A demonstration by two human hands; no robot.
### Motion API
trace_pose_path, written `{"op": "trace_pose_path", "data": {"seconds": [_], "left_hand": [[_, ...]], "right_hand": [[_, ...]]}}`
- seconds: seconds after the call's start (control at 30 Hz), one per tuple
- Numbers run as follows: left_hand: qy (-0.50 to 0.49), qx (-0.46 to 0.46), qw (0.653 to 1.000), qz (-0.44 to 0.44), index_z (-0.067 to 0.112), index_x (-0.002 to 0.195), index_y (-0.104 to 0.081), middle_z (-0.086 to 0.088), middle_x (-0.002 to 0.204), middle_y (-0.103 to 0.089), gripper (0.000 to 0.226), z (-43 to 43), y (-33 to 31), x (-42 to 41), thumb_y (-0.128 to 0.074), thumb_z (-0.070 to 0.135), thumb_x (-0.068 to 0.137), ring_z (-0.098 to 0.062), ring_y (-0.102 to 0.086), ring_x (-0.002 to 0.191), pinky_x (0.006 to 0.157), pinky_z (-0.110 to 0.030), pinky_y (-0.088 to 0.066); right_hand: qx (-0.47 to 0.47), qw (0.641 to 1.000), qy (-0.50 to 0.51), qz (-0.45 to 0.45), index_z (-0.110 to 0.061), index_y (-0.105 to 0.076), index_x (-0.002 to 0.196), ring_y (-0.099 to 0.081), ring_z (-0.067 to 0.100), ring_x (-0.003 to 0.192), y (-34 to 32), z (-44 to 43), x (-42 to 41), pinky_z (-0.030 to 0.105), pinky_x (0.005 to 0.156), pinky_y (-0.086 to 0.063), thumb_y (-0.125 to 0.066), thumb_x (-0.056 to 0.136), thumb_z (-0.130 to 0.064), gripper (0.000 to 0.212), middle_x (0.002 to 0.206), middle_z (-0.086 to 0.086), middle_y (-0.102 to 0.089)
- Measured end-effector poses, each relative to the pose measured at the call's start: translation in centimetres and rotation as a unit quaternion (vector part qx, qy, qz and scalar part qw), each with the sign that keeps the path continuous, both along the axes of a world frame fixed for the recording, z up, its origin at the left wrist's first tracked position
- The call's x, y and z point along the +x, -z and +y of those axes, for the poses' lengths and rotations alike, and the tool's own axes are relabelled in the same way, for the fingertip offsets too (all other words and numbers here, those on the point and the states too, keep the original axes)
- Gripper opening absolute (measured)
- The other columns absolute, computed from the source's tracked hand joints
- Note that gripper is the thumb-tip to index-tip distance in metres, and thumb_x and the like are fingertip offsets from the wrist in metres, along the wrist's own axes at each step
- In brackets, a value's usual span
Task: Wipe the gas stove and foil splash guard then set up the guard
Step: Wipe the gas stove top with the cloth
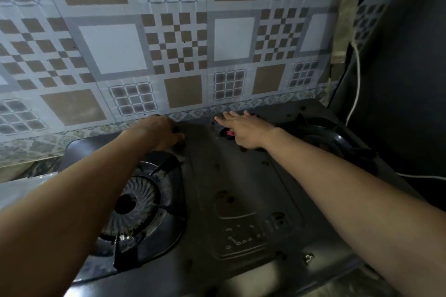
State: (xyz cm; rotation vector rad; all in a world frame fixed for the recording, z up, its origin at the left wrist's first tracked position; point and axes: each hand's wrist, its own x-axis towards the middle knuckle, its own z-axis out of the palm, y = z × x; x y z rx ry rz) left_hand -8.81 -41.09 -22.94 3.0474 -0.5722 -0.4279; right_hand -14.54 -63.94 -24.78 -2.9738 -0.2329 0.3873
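The dark gas stove (241, 188) fills the lower middle, with its left burner (135, 205) beside my left forearm. The foil splash guard (149, 50), printed with a tile pattern, stands upright along the stove's back edge. My left hand (164, 132) is at the stove's rear by the foot of the guard, fingers curled downward; what they hold is hidden. My right hand (243, 129) lies flat on the stove's back centre with fingers stretched toward the guard. A small red thing (230, 132) peeks out from under its thumb side.
The right burner and pan support (323, 132) sit just right of my right hand. A dark side panel (398, 67) rises at the right, with a white cord (356, 84) hanging along it. A pale strip (345, 21) is stuck near the guard's right corner.
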Motion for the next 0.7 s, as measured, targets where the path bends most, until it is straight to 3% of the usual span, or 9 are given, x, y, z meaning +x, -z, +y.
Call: {"op": "trace_pose_path", "data": {"seconds": [0.17,0.27,0.53,0.7], "left_hand": [[0.027,-0.014,1.0,0.005,0.024,0.133,-0.058,-0.011,0.127,-0.062,0.043,-2.1,-0.7,-0.8,-0.049,0.048,0.099,-0.03,-0.057,0.116,0.094,-0.039,-0.045],[0.035,-0.035,0.999,-0.002,0.025,0.135,-0.059,-0.01,0.126,-0.063,0.044,-4.1,-0.7,-0.9,-0.051,0.047,0.098,-0.031,-0.057,0.117,0.097,-0.04,-0.048],[0.047,-0.093,0.995,-0.011,0.024,0.136,-0.059,-0.012,0.128,-0.064,0.045,-9.2,0.2,-0.7,-0.054,0.046,0.098,-0.033,-0.059,0.115,0.096,-0.041,-0.05],[0.071,-0.076,0.994,-0.046,0.027,0.136,-0.058,-0.015,0.119,-0.06,0.046,-11.6,1.6,-0.8,-0.05,0.051,0.098,-0.038,-0.058,0.106,0.077,-0.035,-0.042]], "right_hand": [[-0.002,1.0,0.005,0.004,-0.029,-0.01,0.157,0.0,0.019,0.152,0.1,-1.9,0.6,0.042,0.123,-0.002,-0.037,0.097,0.001,0.073,0.165,0.002,-0.002],[0.015,1.0,0.017,0.021,-0.034,-0.019,0.155,-0.005,0.02,0.152,-0.2,-4.1,1.2,0.038,0.122,-0.011,-0.038,0.101,-0.003,0.066,0.165,-0.003,-0.006],[0.027,0.999,0.006,0.041,-0.039,-0.056,0.135,-0.042,0.023,0.137,-0.8,-8.5,4.2,0.041,0.112,-0.037,-0.054,0.093,-0.005,0.054,0.155,-0.006,-0.039],[0.006,0.999,-0.041,0.03,-0.038,-0.061,0.131,-0.05,0.027,0.129,-0.8,-10.6,4.9,0.047,0.105,-0.044,-0.049,0.088,0.006,0.062,0.153,-0.007,-0.042]]}}
